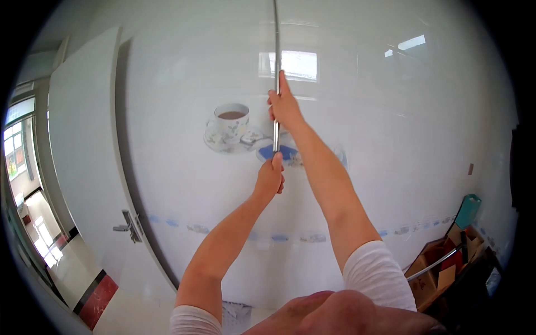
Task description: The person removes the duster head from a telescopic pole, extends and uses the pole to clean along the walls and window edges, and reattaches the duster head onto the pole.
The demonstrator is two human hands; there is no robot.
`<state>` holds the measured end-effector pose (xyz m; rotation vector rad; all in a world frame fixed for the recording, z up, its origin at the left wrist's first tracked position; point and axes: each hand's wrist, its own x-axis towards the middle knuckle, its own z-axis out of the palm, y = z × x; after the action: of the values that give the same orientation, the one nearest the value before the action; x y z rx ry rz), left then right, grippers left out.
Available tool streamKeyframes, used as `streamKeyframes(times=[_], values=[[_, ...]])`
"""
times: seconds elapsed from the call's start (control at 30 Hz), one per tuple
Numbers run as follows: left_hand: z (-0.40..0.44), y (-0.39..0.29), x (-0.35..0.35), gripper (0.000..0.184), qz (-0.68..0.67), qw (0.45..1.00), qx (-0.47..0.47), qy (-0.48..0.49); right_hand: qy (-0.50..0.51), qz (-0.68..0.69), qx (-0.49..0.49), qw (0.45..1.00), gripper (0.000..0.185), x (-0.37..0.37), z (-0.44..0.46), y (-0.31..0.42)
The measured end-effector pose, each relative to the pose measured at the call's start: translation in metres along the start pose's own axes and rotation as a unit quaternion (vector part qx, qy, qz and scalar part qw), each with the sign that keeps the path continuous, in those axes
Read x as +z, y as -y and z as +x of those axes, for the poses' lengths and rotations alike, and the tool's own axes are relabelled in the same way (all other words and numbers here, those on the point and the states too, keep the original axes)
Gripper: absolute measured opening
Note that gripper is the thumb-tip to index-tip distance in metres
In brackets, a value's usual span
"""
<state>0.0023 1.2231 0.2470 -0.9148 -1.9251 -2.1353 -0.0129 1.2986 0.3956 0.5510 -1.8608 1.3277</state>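
Note:
A long, thin metal pole (277, 39) runs upright in front of the tiled wall and leaves the view at the top. My left hand (270, 177) is wrapped round its lower end, thumb pointing up along it. Higher up, my right hand (286, 107) grips the same pole, with one finger stretched along the shaft. Both arms reach forward and up. What the pole's upper end touches is out of view.
Behind my hands is a glossy white wall (391, 167) with a printed cup (231, 120). An open white door (89, 151) with a metal handle (129, 226) stands at left. Cardboard boxes (427, 273) and a teal container (468, 211) are at lower right.

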Motion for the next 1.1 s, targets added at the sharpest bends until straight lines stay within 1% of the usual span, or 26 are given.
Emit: streamKeyframes(times=[0.03,0.07,0.1,0.2,0.27,0.4,0.47,0.57,0.77,0.93,1.03,1.1], values=[[0.019,-0.01,0.003,0.051,0.001,1.0,0.007,0.003,-0.026,-0.01,-0.01,1.0,0.066,-0.011,0.016,0.002],[0.036,-0.019,0.007,0.051,0.018,0.999,0.027,0.031,-0.051,-0.021,-0.018,0.998,0.067,-0.024,0.031,0.004],[0.052,-0.026,0.011,0.051,0.035,0.997,0.044,0.058,-0.069,-0.005,-0.034,0.997,0.067,-0.036,0.048,0.003],[0.082,-0.062,0.02,0.049,0.069,0.993,0.046,0.082,-0.121,0.047,-0.066,0.989,0.067,-0.069,0.086,0.007],[0.095,-0.077,0.02,0.049,0.096,0.989,0.057,0.093,-0.152,0.069,-0.066,0.984,0.068,-0.082,0.099,0.008],[0.119,-0.086,0.001,0.047,0.135,0.98,0.094,0.109,-0.162,0.124,-0.076,0.976,0.072,-0.081,0.121,0.004],[0.126,-0.086,-0.015,0.046,0.138,0.981,0.101,0.088,-0.145,0.117,-0.086,0.979,0.074,-0.069,0.13,0.004],[0.135,-0.084,-0.045,0.045,0.128,0.984,0.101,0.072,-0.128,0.084,-0.09,0.984,0.075,-0.038,0.139,0.01],[0.13,-0.082,-0.12,0.043,0.061,0.995,0.066,0.034,-0.065,0.084,-0.099,0.989,0.076,0.052,0.163,0.022],[0.117,-0.082,-0.205,0.042,0.008,0.999,0.042,-0.011,-0.013,0.084,-0.094,0.992,0.077,0.164,0.177,0.036],[0.109,-0.078,-0.259,0.042,-0.021,0.999,0.028,-0.037,0.022,0.024,-0.081,0.996,0.076,0.238,0.189,0.04],[0.106,-0.072,-0.291,0.043,-0.058,0.996,0.009,-0.068,0.044,0.012,-0.08,0.996,0.075,0.282,0.189,0.04]])
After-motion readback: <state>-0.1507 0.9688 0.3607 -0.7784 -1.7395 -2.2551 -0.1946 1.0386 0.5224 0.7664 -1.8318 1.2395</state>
